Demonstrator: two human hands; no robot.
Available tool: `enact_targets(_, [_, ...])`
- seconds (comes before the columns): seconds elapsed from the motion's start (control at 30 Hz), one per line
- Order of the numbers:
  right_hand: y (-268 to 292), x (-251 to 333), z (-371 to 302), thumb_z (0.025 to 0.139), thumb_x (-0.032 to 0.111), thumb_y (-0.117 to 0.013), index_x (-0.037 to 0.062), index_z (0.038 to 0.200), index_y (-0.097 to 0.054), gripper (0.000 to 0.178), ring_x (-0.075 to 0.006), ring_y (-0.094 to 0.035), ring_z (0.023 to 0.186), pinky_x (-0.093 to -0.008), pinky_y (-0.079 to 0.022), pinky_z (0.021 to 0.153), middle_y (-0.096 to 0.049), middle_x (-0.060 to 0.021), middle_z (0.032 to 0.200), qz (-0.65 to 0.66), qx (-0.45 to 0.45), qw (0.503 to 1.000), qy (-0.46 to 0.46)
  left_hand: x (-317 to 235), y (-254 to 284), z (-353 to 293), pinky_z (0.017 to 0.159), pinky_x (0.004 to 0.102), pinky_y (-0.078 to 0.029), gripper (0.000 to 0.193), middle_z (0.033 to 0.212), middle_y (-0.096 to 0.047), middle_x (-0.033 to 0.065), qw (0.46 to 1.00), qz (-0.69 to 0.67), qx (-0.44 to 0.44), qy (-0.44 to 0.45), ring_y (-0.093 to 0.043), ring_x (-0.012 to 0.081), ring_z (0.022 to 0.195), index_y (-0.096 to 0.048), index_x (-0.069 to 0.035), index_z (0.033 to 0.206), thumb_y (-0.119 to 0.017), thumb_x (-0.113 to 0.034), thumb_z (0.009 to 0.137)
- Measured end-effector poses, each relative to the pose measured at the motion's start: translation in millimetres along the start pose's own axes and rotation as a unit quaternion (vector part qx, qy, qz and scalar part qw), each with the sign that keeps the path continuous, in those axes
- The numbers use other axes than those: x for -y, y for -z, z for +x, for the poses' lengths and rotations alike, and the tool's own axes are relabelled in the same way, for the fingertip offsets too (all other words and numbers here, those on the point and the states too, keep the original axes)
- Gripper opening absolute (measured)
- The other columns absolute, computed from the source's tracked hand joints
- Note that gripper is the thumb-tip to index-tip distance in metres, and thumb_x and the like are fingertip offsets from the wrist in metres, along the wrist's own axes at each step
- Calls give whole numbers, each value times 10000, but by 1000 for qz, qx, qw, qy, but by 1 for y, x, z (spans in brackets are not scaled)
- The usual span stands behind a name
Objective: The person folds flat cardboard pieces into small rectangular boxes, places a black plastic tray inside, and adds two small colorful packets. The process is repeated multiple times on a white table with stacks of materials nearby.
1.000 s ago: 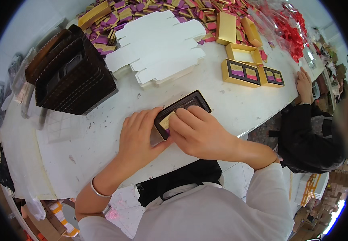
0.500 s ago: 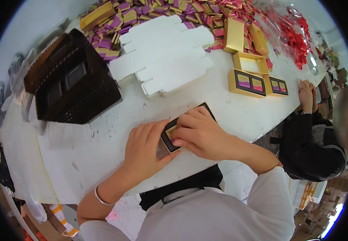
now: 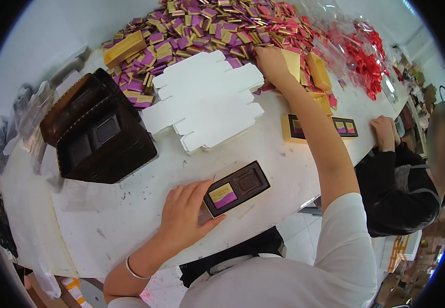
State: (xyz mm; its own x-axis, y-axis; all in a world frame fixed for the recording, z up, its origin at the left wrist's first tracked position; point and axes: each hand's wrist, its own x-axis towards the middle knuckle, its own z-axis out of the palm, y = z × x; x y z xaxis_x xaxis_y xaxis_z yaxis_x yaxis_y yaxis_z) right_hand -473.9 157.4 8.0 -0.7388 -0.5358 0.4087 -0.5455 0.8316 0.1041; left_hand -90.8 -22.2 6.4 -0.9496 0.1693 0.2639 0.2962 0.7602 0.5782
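Note:
A small gold box with a black plastic tray (image 3: 247, 180) lies on the table in front of me. Its left compartment holds a gold-and-purple wrapped square (image 3: 223, 196), like a wrapped chocolate; the right compartment is bare. My left hand (image 3: 185, 210) grips the box's left end, thumb on the near side and fingers on the far side. With my arm stretched forward, my right hand (image 3: 273, 64) is at the edge of a large pile of wrapped squares (image 3: 197, 31), purple to the left and red-pink to the right. Its fingertips are partly hidden there.
White flat cartons (image 3: 207, 97) lie stacked mid-table. At left stands a stack of dark brown plastic trays (image 3: 104, 138). Beyond my right forearm are a filled box (image 3: 345, 127) and gold box parts (image 3: 317, 72). Red ribbons (image 3: 369, 61) lie far right, near another person's hands (image 3: 384, 132).
My right hand has left the box and moved forward to the pile, uncovering the wrapped square and the bare compartment. My left hand still holds the box. The view has shifted slightly.

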Motion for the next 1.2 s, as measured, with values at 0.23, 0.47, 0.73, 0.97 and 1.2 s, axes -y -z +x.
enact_targets(0.23, [28, -3, -7, 820, 217, -644, -14, 980, -642, 281, -336, -650, 833, -431, -493, 736, -667, -188, 830, 259, -57, 961, -84, 0, 1, -4, 862, 378, -413, 686, 1148, -566, 108, 1000, 10, -3, 6, -523, 269, 978, -493, -36, 1278, -780, -319, 723])
enact_targets(0.47, [10, 11, 6, 808, 221, -640, 9, 901, -641, 231, -357, -639, 856, -465, -496, 771, -663, -181, 847, 49, 34, 996, -69, -1, 1, -1, 860, 379, -416, 684, 1141, -565, 113, 1000, 15, -18, -19, -525, 278, 978, -488, -32, 1279, -774, -322, 729])
enact_targets(0.73, [106, 9, -54, 851, 45, -621, -60, 1093, -646, 264, -100, -608, 761, -226, -489, 686, -671, -37, 895, 689, 28, 708, -152, 2, 1, -2, 870, 393, -420, 682, 1127, -571, 124, 1000, 1, -16, -7, -533, 295, 995, -483, -39, 1277, -777, -295, 717])
enact_targets(0.97, [157, 80, -202, 771, 35, -663, -33, 1017, -659, 255, -260, -661, 847, -311, -542, 716, -670, -153, 963, 312, -67, 900, 298, 7, 1, 1, 877, 398, -408, 659, 1132, -568, 134, 1000, -18, -6, -21, -530, 308, 1013, -489, -45, 1259, -773, -272, 709])
enact_targets(1.2, [135, 90, -232, 670, 35, -673, -42, 949, -655, 291, -299, -660, 929, -341, -565, 758, -648, -162, 986, 262, -131, 870, 397, 5, 2, 2, 870, 376, -407, 672, 1115, -569, 118, 999, -18, 12, -24, -532, 279, 993, -487, -53, 1265, -785, -254, 697])
